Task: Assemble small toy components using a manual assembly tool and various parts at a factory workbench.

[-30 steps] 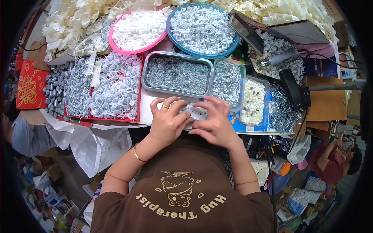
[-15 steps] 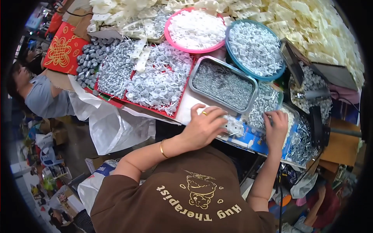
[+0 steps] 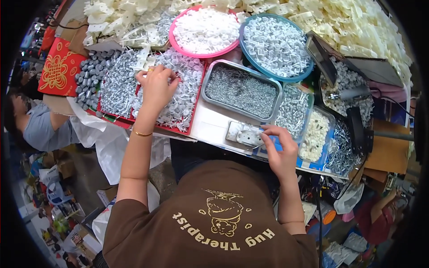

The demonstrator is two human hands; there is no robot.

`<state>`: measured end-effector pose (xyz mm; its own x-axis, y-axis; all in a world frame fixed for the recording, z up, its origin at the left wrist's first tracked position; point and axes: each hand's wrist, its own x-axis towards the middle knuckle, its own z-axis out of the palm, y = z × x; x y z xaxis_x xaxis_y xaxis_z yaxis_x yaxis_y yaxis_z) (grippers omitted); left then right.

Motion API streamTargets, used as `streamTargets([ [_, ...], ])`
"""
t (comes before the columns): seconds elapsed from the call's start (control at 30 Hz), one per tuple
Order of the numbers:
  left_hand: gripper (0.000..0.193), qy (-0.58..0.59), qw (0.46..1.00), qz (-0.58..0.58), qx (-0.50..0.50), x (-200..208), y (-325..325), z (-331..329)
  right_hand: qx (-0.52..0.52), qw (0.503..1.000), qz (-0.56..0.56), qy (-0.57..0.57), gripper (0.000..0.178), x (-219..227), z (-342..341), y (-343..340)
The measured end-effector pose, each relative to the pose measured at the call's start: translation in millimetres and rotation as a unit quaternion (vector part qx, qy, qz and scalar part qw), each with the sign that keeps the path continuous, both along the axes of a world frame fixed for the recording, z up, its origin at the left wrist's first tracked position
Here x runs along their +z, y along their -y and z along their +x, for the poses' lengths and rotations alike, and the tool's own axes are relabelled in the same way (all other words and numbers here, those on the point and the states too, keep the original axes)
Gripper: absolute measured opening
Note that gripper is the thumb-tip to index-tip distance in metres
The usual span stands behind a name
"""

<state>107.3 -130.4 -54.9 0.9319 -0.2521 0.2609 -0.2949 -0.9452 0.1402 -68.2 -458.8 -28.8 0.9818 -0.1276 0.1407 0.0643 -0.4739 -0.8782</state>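
My left hand (image 3: 156, 87) reaches into the red tray (image 3: 195, 117), fingers bent down among pale, round-headed plastic pieces (image 3: 181, 96). Whatever its fingertips grip is hidden. My right hand (image 3: 280, 149) is at the near edge of the table, thumb and forefinger drawn together beside a small white plate with holes (image 3: 248, 137). That plate rests on a light metal block (image 3: 233, 131); a thin metal pin sticks out at its near right. Anything between the right fingertips is too small to make out.
A metal tray of small screws (image 3: 241, 91) lies past the block. Behind are a pink basin (image 3: 205, 31) and a teal basin (image 3: 277, 47) of small parts. Clear boxes of screws and cream pieces (image 3: 315, 136) stand right, near a mounted tool (image 3: 351, 93). Cream plastic parts heap behind.
My left hand has left the white plate and moved left and away into the red tray. My right hand has come from the screw box to beside the plate. The view has shifted.
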Motion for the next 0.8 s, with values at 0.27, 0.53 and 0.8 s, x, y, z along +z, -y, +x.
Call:
streamTargets([
  [0.27, 0.011, 0.026, 0.999, 0.033, -0.02, -2, -6, 9, 0.025, 0.993, -0.1, 0.054, 0.01, -16, 2, 0],
  [0.53, 0.011, 0.081, 0.993, -0.088, -0.002, -5, -17, 7, 0.087, 0.977, -0.173, 0.087, 0.02, -5, 4, 7],
  [0.8, 0.009, -0.119, 0.901, -0.401, -0.114, 30, 63, -48, -0.112, 0.97, -0.192, 0.097, 0.01, 9, 107, 59],
])
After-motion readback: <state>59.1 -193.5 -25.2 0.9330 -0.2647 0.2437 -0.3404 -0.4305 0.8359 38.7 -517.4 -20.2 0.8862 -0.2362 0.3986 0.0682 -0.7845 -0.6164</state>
